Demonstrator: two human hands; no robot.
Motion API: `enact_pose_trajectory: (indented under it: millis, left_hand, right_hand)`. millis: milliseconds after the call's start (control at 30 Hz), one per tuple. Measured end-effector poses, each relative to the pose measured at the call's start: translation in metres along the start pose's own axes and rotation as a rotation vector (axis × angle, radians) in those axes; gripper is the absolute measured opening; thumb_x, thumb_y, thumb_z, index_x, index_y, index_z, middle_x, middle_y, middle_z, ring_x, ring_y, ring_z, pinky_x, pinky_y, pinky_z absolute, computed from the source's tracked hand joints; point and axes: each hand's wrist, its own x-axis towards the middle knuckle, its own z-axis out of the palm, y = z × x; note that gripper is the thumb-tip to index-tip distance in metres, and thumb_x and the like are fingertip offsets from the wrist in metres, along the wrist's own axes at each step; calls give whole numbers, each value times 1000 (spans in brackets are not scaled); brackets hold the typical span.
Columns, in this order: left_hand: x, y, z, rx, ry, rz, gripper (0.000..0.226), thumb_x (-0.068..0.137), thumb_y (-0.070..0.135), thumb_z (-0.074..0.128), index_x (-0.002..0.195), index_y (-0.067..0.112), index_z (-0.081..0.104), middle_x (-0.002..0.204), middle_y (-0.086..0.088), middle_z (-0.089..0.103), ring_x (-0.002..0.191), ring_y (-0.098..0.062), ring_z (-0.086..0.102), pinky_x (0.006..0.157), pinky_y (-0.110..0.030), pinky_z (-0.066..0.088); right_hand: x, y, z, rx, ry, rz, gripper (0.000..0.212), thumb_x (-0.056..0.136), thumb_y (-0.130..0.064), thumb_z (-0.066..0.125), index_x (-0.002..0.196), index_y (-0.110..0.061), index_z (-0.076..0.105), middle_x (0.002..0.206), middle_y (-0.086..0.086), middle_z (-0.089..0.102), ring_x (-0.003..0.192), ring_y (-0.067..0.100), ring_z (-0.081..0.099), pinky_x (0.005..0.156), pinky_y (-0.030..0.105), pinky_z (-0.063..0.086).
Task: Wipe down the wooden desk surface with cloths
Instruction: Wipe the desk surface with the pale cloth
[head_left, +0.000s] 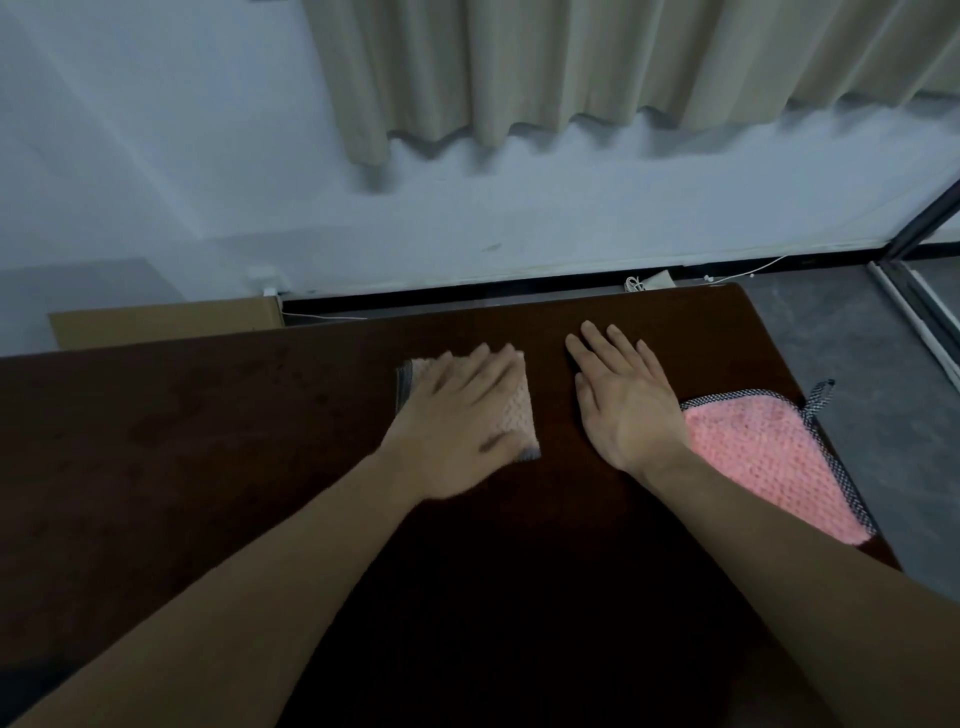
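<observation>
Left hand (457, 415): flat, fingers straight, pressing folded pale cloth (511, 410) on tabletop (208, 441).
Right hand (623, 400): grip wide, holding nothing.
Pink cloth (769, 457): at its 4 o'clock.

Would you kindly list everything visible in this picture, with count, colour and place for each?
wooden desk: one, dark brown, fills the foreground.
folded cloth: one, pale pink with grey edging, mid-desk under the left hand.
spread cloth: one, brighter pink with chequered trim and hanging loop, at the desk's right edge.
cardboard box: one, tan, behind the desk's left part.
curtain: one, beige, hanging above.
wall: white, behind the desk.
cable: white, on the floor by the wall.
left hand: flat, pressing the folded cloth.
right hand: flat on bare desk beside the spread cloth.
</observation>
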Motion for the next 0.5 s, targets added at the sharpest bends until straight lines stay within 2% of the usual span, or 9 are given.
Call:
enact_pose_trajectory:
  millis: [133,367,433,500]
  left_hand:
    - [-41,-11,10,35,-48,54,82,95,74,4,158,28,-21,165,10,-26,152,-12,-23,124,-43,-13]
    - [21,-39,-2,-39,23,-236,80,100,67,16,160,26,-16,167,8,-22,154,-15,-18,125,-45,-10]
    - [24,-31,-3,-64,31,-260,79,101,65,17,160,24,-15,167,6,-21,154,-17,-17,125,-47,-8]
    - [8,-19,-2,-53,20,-201,80,100,66,16,160,23,-17,167,6,-22,154,-18,-17,125,-48,-7]
  right_hand:
    - [-1,-1,0,-15,-4,4,52,109,-32,24,161,-24,23,170,-2,13,157,20,4,126,38,-1]
    - [-1,0,0,-28,-5,3,53,109,-33,24,161,-24,22,170,-3,11,157,19,3,127,39,-1]
    - [0,0,0,-32,-14,-1,53,109,-33,23,162,-25,20,170,-3,9,157,19,2,127,39,-1]
    - [1,-2,-1,-41,-33,-5,54,109,-34,22,162,-25,19,170,-3,8,157,19,1,126,39,-2]
